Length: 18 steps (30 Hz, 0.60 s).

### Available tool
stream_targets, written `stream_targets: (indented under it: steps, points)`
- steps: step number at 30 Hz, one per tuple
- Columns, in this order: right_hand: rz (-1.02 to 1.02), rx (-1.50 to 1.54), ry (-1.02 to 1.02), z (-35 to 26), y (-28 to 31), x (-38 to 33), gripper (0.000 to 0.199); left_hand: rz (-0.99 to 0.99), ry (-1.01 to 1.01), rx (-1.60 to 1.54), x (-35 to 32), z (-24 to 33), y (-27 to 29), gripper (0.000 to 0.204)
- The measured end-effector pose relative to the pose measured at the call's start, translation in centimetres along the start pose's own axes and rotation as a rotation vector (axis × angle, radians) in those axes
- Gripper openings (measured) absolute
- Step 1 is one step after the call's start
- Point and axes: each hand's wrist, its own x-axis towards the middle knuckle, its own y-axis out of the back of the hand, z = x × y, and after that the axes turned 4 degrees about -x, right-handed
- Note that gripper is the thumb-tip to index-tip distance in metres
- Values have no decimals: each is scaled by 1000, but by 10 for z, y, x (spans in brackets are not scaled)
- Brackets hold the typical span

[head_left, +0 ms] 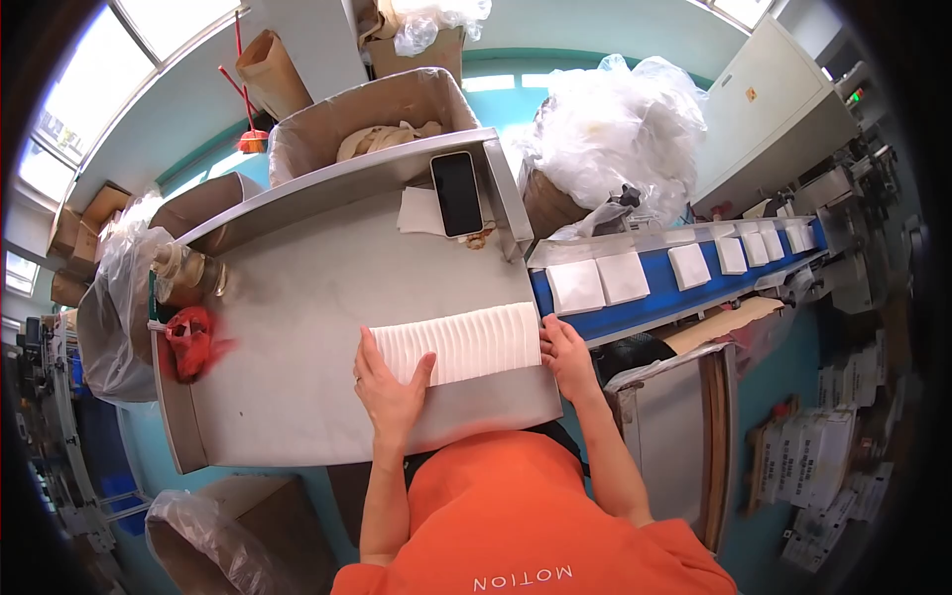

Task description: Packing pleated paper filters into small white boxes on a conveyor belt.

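Observation:
A long row of white folded napkins (458, 343), packed side by side on edge, lies near the front right of the metal table. My left hand (389, 385) grips its left end, the thumb lying along the near side and the fingers round the end. At the opposite end, the curled fingers of my right hand (567, 359) press against the row. Just beyond that hand, a blue conveyor belt (662, 303) carries several flat white napkin stacks (623, 277) with gaps between some of them.
The metal table (297, 297) has raised rims at its back and sides. A phone (456, 194) lies over a white napkin (418, 211) at the back. Red plastic (190, 342) hangs at the left edge. A lined carton (372, 109) and bagged clear plastic (625, 129) stand behind.

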Motion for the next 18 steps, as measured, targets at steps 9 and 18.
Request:
stream_targets:
  steps: [9, 18]
  points:
    - [-265, 258, -264, 0, -15, -18, 42, 51, 19, 39, 0, -4, 0, 99]
    - [-143, -87, -47, 13, 2, -2, 36, 50, 8, 37, 0, -3, -1, 98]
